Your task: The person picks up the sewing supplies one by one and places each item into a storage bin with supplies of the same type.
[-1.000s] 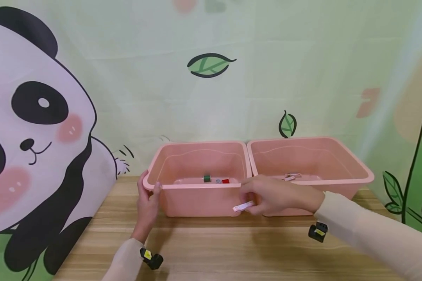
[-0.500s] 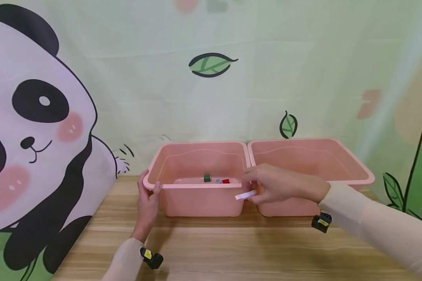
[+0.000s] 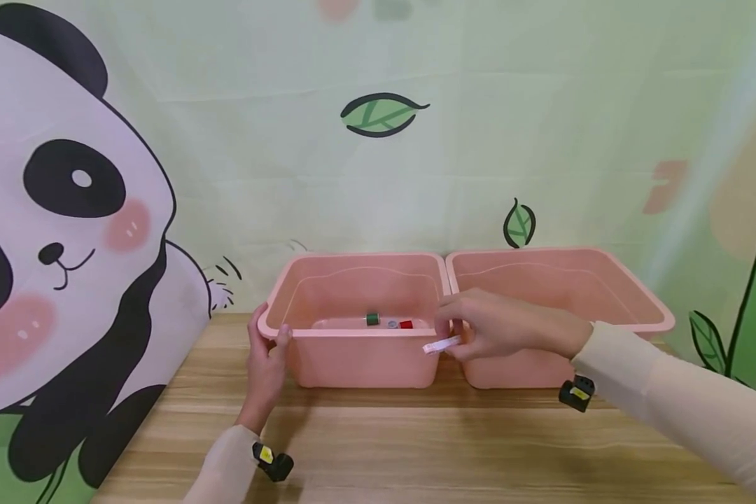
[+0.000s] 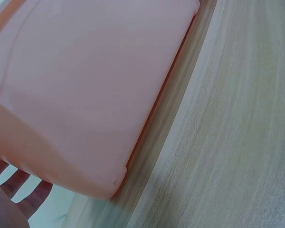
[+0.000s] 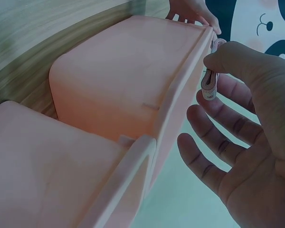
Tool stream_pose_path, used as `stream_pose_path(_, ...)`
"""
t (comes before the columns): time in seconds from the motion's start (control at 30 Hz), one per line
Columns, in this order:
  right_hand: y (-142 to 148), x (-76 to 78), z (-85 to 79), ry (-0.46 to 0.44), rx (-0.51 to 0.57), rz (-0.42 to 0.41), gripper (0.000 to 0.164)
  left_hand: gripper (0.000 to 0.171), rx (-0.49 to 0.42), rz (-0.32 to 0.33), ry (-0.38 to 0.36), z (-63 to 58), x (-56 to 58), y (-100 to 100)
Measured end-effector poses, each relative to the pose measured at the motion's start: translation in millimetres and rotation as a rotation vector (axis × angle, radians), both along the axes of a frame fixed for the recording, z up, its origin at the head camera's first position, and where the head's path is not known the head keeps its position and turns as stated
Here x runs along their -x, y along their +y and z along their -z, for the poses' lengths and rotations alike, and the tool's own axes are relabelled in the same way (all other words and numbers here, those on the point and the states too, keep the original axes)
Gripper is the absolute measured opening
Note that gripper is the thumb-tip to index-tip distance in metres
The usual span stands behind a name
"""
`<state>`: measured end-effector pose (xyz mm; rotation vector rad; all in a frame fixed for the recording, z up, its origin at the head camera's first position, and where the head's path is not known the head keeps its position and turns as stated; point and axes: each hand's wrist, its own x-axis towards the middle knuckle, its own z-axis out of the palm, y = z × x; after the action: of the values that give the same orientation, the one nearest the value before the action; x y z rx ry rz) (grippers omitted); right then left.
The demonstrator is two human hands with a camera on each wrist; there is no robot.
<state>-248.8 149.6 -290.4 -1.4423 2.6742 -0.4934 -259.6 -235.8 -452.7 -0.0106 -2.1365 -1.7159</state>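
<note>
With its thumb over the near side, my left hand (image 3: 267,371) grips the left corner of the left pink bin (image 3: 365,360). My right hand (image 3: 500,325) pinches a folded, pale tape measure (image 3: 441,344) between thumb and fingers, in front of where the two bins meet. In the right wrist view, the folded layers of the tape measure (image 5: 210,88) show printed marks, and the other fingers are spread. Inside the left bin lie a green thread spool (image 3: 372,319), a small greyish round piece (image 3: 393,324) and a small red piece (image 3: 406,324).
A second pink bin (image 3: 516,369) stands close beside the first, on the right; my right hand and forearm hide part of its inside. Both are on a wooden table (image 3: 378,434), before a cloth backdrop (image 3: 258,140) printed with a panda and leaves.
My right hand has risen slightly with the tape measure, and pale pieces seen earlier in the right bin are now hidden behind it. My left hand keeps its grip on the rim.
</note>
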Motion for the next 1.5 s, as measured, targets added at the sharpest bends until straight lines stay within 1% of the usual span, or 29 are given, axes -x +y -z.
stream_pose_path(0.13,3,7.7,-2.7,0.043,0.037,-0.018,0.014,0.062,0.015,-0.016,-0.003,-0.2,1.0,0)
stream_pose_path(0.2,7,12.0,-5.3,0.045,0.045,-0.003,0.014,0.062,0.019,-0.023,-0.004,-0.3,1.4,0)
stream_pose_path(0.27,12,16.1,-8.8,0.033,0.041,0.028,0.013,0.062,0.021,-0.024,-0.008,-0.2,1.7,0)
stream_pose_path(0.33,18,19.8,-12.9,-0.005,0.029,0.08,0.011,0.062,0.019,-0.022,-0.006,-0.2,1.4,-1)
stream_pose_path(0.43,26,27.5,-18.0,-0.06,0.026,0.128,0.01,0.062,0.017,-0.015,0.0,-1.8,-0.3,0)
stream_pose_path(0.5,31,33.8,-19.8,-0.09,0.033,0.148,0.009,0.062,0.012,-0.01,0.002,-6.3,-3.9,1)
stream_pose_path(0.57,34,41.1,-20.3,-0.092,0.042,0.146,0.011,0.063,0.009,-0.004,0.005,-13.7,-9.2,4)
stream_pose_path(0.7,44,54.4,-20.7,-0.044,0.048,0.173,0.011,0.063,0.014,0.01,-0.003,-28.8,-20.0,9)
stream_pose_path(0.77,49,60.7,-20.5,-0.007,0.04,0.194,0.012,0.064,0.022,0.014,-0.01,-32.2,-22.7,11)
stream_pose_path(0.83,55,65.4,-21.5,0.012,0.034,0.216,0.011,0.064,0.022,0.018,-0.018,-32.7,-23.3,11)
stream_pose_path(0.93,63,72.1,-22.9,0.02,0.03,0.234,0.009,0.064,0.012,0.016,-0.015,-23.7,-16.7,7)
stream_pose_path(1.07,74,80.9,-23.2,0.014,0.021,0.263,0.009,0.063,0.017,-0.006,0.001,-6.5,-3.9,0)
stream_pose_path(1.13,79,85.7,-22.7,0.013,0.012,0.277,0.009,0.063,0.027,-0.017,0.008,-2.1,-1.0,-1)
stream_pose_path(1.23,86,92.1,-22.5,-0.005,-0.001,0.31,0.009,0.062,0.035,-0.021,0.015,1.1,1.1,-2)
stream_pose_path(1.5,100,104.5,-22.2,-0.072,-0.016,0.41,0.008,0.062,0.021,-0.011,0.03,1.7,2.7,-3)
